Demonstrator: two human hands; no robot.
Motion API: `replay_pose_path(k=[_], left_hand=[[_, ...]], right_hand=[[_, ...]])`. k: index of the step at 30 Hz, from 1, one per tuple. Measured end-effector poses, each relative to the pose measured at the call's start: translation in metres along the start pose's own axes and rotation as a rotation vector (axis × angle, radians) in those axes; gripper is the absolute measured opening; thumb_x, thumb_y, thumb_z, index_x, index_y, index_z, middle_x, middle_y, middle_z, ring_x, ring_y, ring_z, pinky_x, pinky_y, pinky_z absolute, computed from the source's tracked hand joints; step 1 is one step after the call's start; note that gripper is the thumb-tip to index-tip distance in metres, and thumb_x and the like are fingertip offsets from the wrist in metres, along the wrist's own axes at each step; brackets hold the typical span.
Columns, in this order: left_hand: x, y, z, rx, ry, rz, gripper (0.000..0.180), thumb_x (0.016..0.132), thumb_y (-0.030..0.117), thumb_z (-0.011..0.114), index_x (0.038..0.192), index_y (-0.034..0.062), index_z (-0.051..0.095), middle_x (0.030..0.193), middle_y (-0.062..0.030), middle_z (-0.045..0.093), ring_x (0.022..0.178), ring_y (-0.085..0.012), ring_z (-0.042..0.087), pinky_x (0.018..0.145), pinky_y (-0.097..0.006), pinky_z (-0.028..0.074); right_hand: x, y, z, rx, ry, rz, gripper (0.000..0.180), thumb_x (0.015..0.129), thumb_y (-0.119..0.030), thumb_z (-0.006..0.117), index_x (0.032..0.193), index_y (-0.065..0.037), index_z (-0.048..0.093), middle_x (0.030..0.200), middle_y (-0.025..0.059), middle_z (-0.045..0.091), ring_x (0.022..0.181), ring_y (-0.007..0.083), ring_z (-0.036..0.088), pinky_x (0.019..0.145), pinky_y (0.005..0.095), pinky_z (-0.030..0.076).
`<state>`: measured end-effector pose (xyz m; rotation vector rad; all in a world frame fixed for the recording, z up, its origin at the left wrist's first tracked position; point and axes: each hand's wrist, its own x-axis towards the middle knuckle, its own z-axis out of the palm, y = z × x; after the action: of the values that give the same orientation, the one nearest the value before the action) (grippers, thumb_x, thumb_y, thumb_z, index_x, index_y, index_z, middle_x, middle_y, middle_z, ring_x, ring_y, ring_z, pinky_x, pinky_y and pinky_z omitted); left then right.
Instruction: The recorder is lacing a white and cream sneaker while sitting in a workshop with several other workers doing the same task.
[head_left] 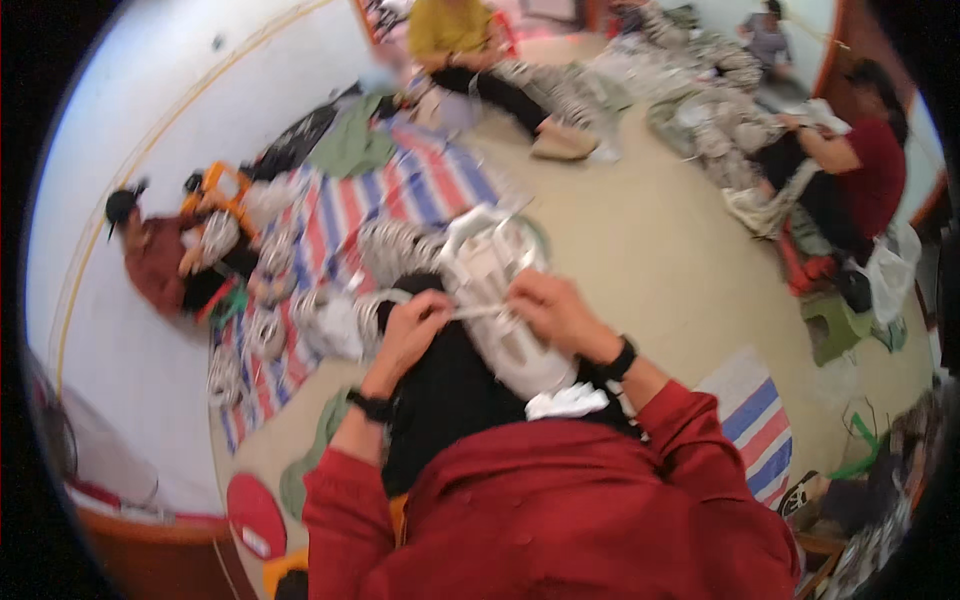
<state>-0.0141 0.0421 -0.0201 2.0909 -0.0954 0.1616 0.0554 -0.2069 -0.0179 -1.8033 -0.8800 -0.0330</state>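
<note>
Nearest the camera, red shirt front (550, 500), buttoned and softly creased, with black trousers (440, 385) beyond. Across the lap, just past a crumpled white piece (567, 402), pale shoe (530, 365), smooth and rounded, toe toward the shirt, open collar facing away. Left hand (408, 335) with fingers pinched together on a thin, flat, whitish lace (478, 312); right hand (555, 312) with fingers curled closed on the same lace, just over the shoe, a short straight stretch of lace between. Dark band on each wrist.

Beyond the right arm, broad run of smooth beige floor (640, 270), reaching to a seated person in dark red (870, 185). Tighter on the left: striped sheet (430, 180) in red, white and blue, rumpled, loaded with patterned shoes (265, 335) and green cloth (355, 145). Lower left, round red seat (257, 505) with a pale patch, too blurred to read.
</note>
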Motion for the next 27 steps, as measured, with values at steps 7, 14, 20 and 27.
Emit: replay_pose_path(k=[7,14,20,27], left_hand=[[0.016,-0.003,-0.003,-0.114,-0.067,-0.063,0.015,0.085,0.007,0.058,0.097,0.0021,0.065,0.081,-0.0015,0.063,0.07,-0.0077,0.056,0.064,-0.023,0.047],[0.01,-0.006,-0.009,-0.162,-0.08,-0.104,0.014,0.085,0.005,0.057,0.096,0.0013,0.065,0.081,-0.0013,0.064,0.071,-0.0076,0.056,0.066,-0.022,0.047],[0.008,-0.007,-0.007,-0.294,-0.097,-0.108,0.013,0.084,0.004,0.057,0.094,0.0016,0.065,0.08,-0.0006,0.063,0.071,-0.0076,0.057,0.064,-0.021,0.046],[0.011,-0.014,-0.004,-0.266,-0.071,-0.049,0.012,0.083,0.003,0.057,0.092,0.0009,0.065,0.079,-0.001,0.063,0.068,-0.0077,0.055,0.061,-0.021,0.045]], right_hand=[[0.001,0.017,-0.007,0.215,0.028,0.058,0.008,0.083,0.0,0.059,0.091,-0.001,0.059,0.084,0.003,0.056,0.078,0.011,0.053,0.072,0.0246,0.045],[-0.009,-0.018,-0.001,-0.082,0.018,-0.074,0.009,0.081,0.004,0.059,0.089,0.0,0.059,0.083,0.0079,0.056,0.072,0.0167,0.055,0.068,0.0267,0.045],[-0.011,-0.023,0.002,-0.248,-0.052,-0.153,0.013,0.079,0.003,0.062,0.091,-0.002,0.061,0.084,0.0112,0.057,0.072,0.0257,0.058,0.066,0.0319,0.047],[-0.002,-0.033,0.016,-0.521,-0.119,-0.211,0.012,0.078,-0.006,0.064,0.089,-0.004,0.059,0.079,0.0107,0.053,0.074,0.0292,0.057,0.065,0.0388,0.046]])
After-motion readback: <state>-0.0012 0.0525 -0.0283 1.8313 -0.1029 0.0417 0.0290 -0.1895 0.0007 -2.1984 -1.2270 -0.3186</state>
